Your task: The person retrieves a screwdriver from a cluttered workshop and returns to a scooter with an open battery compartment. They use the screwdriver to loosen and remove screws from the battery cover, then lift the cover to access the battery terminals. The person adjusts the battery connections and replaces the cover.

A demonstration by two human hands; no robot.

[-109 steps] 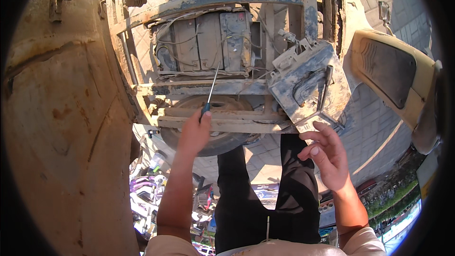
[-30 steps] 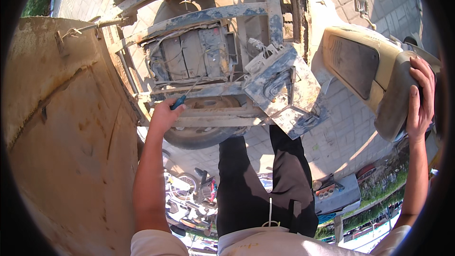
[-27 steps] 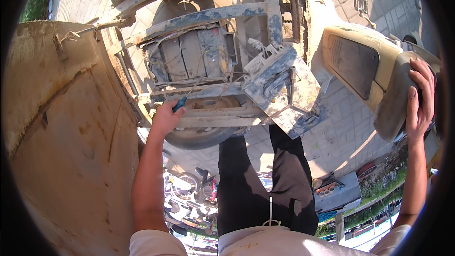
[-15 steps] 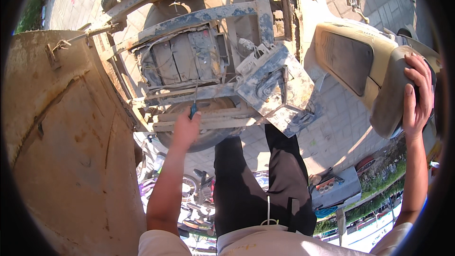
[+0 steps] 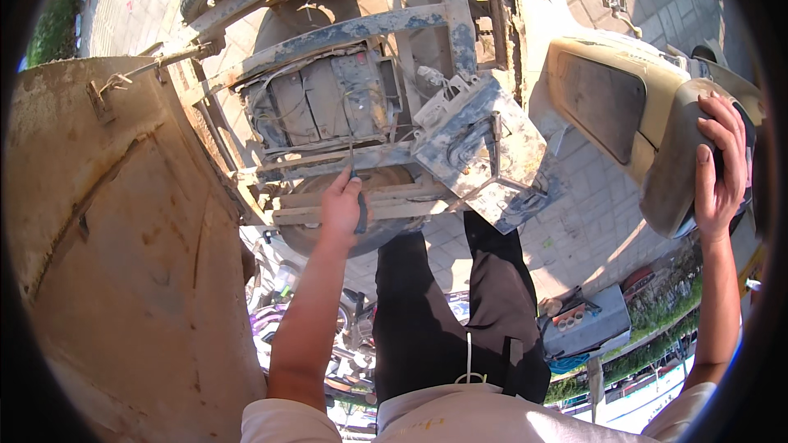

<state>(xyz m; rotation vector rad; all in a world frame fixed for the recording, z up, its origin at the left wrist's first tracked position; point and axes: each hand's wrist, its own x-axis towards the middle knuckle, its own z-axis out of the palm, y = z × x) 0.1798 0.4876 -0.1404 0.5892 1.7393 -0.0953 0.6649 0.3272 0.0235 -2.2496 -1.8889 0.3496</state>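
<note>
My left hand (image 5: 337, 201) is closed around the dark handle of a screwdriver (image 5: 361, 212). Its thin shaft points away from me, toward the near edge of a dusty battery pack (image 5: 316, 102). Those batteries sit in a worn metal frame (image 5: 320, 41), with wires lying across them. Whether the tip touches anything is too fine to see. At the far right, my right hand (image 5: 722, 164) rests on the dark seat (image 5: 677, 160) of a tan vehicle body, fingers stretched out and holding nothing.
A rusty raised panel (image 5: 139, 254) fills the left side. Right of the batteries, a three-armed metal wrench (image 5: 496, 156) lies on a dirty plate (image 5: 468, 148). A wheel (image 5: 328, 238) sits under the near frame rail. A grey box (image 5: 587, 324) stands behind me on the right.
My left hand has shifted slightly to the right and turned, so more of the screwdriver's handle shows below the fingers. My right hand stays on the seat.
</note>
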